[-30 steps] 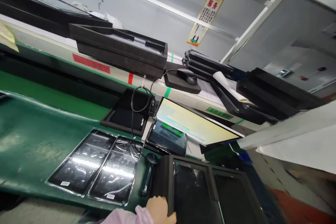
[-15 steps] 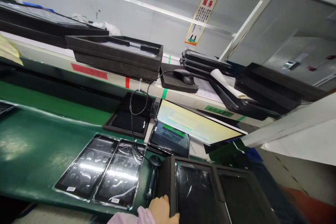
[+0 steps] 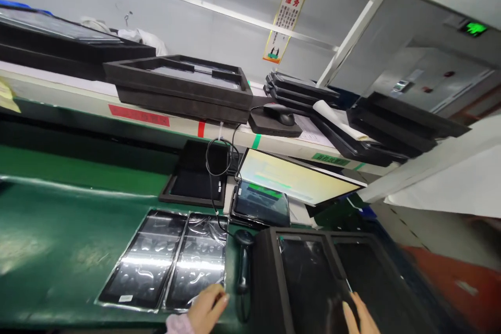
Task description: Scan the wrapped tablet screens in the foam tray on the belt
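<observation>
My left hand [image 3: 205, 309], in a pink cuff, reaches over the near edge of the green mat, its curled fingers touching the corner of the right one of two plastic-wrapped black tablets [image 3: 198, 269]. The other wrapped tablet [image 3: 146, 263] lies beside it. My right hand [image 3: 358, 315] rests with fingers stretched on a dark screen inside the black foam tray [image 3: 268, 271] at bottom centre. A black handheld scanner [image 3: 243, 266] lies between the wrapped tablets and the tray.
A lit monitor [image 3: 293, 177] leans behind a small lit tablet [image 3: 260, 202]. A black tray [image 3: 193, 185] with a coiled cable sits on the green mat [image 3: 58, 219]. A shelf above carries stacked black foam trays [image 3: 180, 86] and a mouse [image 3: 278, 114].
My left hand let go of the foam tray's left wall and moved left to the wrapped tablet. My right hand has come into view on the tray's screen. The view shifted slightly.
</observation>
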### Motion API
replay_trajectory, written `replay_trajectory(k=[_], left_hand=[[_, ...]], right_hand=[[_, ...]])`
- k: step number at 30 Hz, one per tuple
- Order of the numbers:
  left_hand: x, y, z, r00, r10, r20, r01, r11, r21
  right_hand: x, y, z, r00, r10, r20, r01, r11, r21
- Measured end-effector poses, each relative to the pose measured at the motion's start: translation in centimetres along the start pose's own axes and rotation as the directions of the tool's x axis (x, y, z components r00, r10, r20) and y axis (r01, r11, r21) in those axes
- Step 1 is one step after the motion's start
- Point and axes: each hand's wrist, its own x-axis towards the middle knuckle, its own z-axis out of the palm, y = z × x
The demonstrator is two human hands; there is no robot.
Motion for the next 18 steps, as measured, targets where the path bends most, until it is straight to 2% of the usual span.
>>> replay_trajectory(k=[2,3,6,7,8,9,11,12,15,17,18], left_hand=[[-1.2,-4.3,-3.6,0.977,-0.051,-0.207,0.065,0.996,0.066],[-1.7,-6.6,-5.5,0.944,-0.078,-0.321,0.125,0.984,0.127],[-2.9,-13.0,-10.5,0.790,-0.094,-0.606,0.376,0.854,0.358],[-3.2,-14.8,-11.7,0.746,-0.093,-0.659,0.459,0.789,0.408],[-3.5,-16.3,-12.6,0.721,-0.098,-0.686,0.520,0.731,0.442],[-3.7,-17.6,-13.1,0.716,-0.108,-0.690,0.554,0.689,0.467],[-3.9,-19.4,-13.6,0.751,-0.131,-0.647,0.552,0.662,0.506],[-3.9,-20.0,-13.6,0.770,-0.138,-0.623,0.538,0.666,0.518],[-3.7,-20.6,-13.5,0.787,-0.169,-0.594,0.528,0.682,0.506],[-3.6,-20.3,-13.5,0.782,-0.194,-0.593,0.538,0.692,0.482],[-3.6,-20.0,-13.5,0.779,-0.200,-0.594,0.540,0.694,0.475]], right_hand=[[-1.8,-4.0,1.1,0.997,-0.038,0.063,0.036,0.999,0.029],[-2.5,-6.0,1.5,0.995,-0.070,0.072,0.067,0.997,0.038],[-3.7,-12.1,2.2,0.979,-0.202,0.022,0.197,0.971,0.133],[-3.9,-14.4,2.3,0.975,-0.219,-0.025,0.220,0.963,0.157],[-4.1,-16.7,2.5,0.970,-0.230,-0.073,0.239,0.956,0.168],[-4.4,-19.2,2.8,0.966,-0.231,-0.112,0.247,0.955,0.166],[-5.2,-24.5,4.0,0.967,-0.215,-0.138,0.236,0.960,0.154],[-5.9,-27.2,4.9,0.970,-0.212,-0.115,0.229,0.960,0.159],[-8.4,-34.8,8.5,0.960,-0.264,0.094,0.239,0.948,0.212],[-10.1,-38.7,10.7,0.920,-0.283,0.270,0.249,0.956,0.152],[-10.7,-40.1,11.5,0.905,-0.276,0.323,0.254,0.961,0.108]])
